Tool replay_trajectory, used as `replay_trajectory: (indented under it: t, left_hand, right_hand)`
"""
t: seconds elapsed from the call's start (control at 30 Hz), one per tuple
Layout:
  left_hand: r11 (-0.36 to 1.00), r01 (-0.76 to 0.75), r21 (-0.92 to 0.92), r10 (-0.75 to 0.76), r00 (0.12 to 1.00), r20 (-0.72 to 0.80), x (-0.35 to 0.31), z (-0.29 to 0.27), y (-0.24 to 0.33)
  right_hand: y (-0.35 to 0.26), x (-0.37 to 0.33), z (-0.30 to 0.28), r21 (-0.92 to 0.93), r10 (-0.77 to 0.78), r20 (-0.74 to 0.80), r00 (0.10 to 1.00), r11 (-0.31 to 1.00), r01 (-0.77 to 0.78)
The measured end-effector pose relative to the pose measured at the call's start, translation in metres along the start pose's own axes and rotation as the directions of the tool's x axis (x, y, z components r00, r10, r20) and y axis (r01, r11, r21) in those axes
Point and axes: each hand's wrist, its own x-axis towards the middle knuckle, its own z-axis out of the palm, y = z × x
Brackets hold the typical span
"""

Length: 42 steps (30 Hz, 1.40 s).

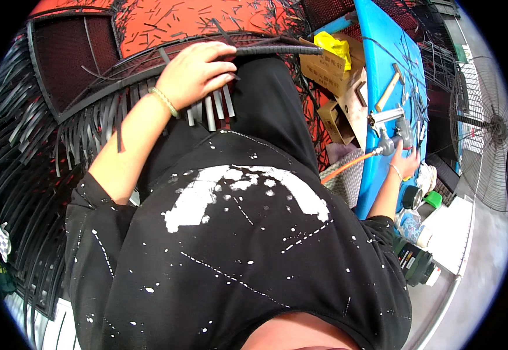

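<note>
Across my lap lies a dark woven rattan-like frame (140, 69) with many loose black strips hanging from its edge. My left hand (198, 70) is bent over its black wrapped bar (280, 50), fingers curved against it; the thumb is hidden. Off to the right, on a blue table, lies a grey and silver air stapler (403, 133) with an orange hose (350, 167) joined to its handle. My right hand (406, 163) is closed around the near side of that handle, the fingers partly hidden.
The blue table (376, 76) bears a wooden-handled hammer (388, 90) and loose strips. Cardboard boxes (324, 73) with a yellow bag (332, 49) stand beside it. A large fan (496, 125) is at far right. Strip offcuts litter a red surface (172, 20) ahead.
</note>
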Motion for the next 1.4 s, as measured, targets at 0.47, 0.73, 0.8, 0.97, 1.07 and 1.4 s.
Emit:
replay_trajectory:
  t: [0.47, 0.73, 0.8, 0.97, 1.07, 1.4]
  left_hand:
    - [0.640, 0.461, -0.615, -0.484, 0.863, 0.143, 0.039, 0.024, 0.023]
    - [0.582, 0.462, -0.669, -0.668, 0.741, -0.070, 0.052, 0.020, 0.072]
    - [0.563, 0.488, -0.667, -0.669, 0.743, -0.022, 0.051, 0.013, 0.082]
    - [0.523, 0.467, -0.713, -0.669, 0.743, -0.005, 0.052, 0.010, 0.071]
    - [0.351, 0.420, -0.837, -0.700, 0.711, 0.063, 0.051, 0.009, 0.054]
    - [0.418, 0.477, -0.773, -0.731, 0.682, 0.025, 0.052, 0.003, -0.012]
  right_hand:
    - [-0.452, -0.009, -0.109, 0.825, -0.981, 0.051, 0.185, 0.146, 0.546]
    - [-0.458, -0.023, -0.102, 0.751, -0.933, 0.262, 0.248, 0.358, 0.555]
    - [-0.456, -0.023, -0.112, 0.743, -0.907, 0.327, 0.265, 0.420, 0.521]
    - [-0.455, -0.026, -0.111, 0.781, -0.932, 0.224, 0.284, 0.346, 0.520]
    - [-0.446, -0.024, -0.112, 0.870, -0.936, -0.011, 0.351, 0.164, 0.465]
    - [-0.446, -0.010, -0.146, 0.687, -0.698, -0.632, 0.336, -0.304, 0.660]
